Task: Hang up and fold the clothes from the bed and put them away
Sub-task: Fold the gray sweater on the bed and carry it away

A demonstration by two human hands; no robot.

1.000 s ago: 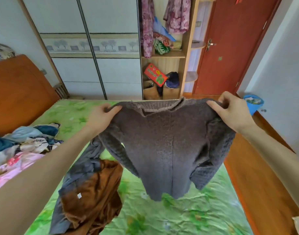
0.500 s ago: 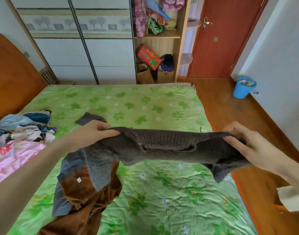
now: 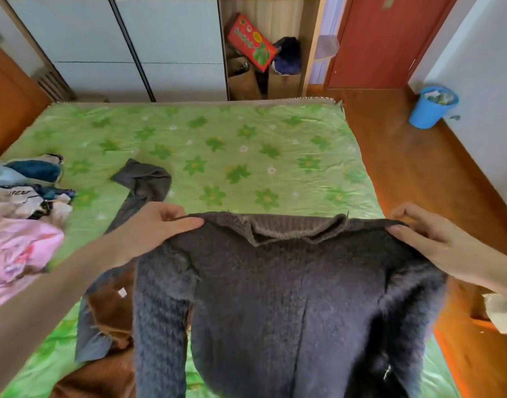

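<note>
A dark grey knitted sweater (image 3: 281, 297) is spread out in front of me over the near part of the green flowered bed (image 3: 218, 145), collar pointing away. My left hand (image 3: 154, 228) pinches its left shoulder, thumb on top. My right hand (image 3: 427, 231) grips the right shoulder the same way. Both sleeves hang down along the body. Under its left side lies a brown and grey garment (image 3: 108, 320), one grey sleeve (image 3: 143, 182) stretched up the bed.
A heap of mixed clothes (image 3: 22, 214) lies at the bed's left edge. Beyond the bed stand a white sliding wardrobe (image 3: 117, 44) and an open shelf unit (image 3: 261, 58) with boxes. A blue bin (image 3: 432, 110) stands on the wooden floor right.
The sweater came down from being held up at chest height to low over the bed, and its body now spreads toward me. My view tilted downward.
</note>
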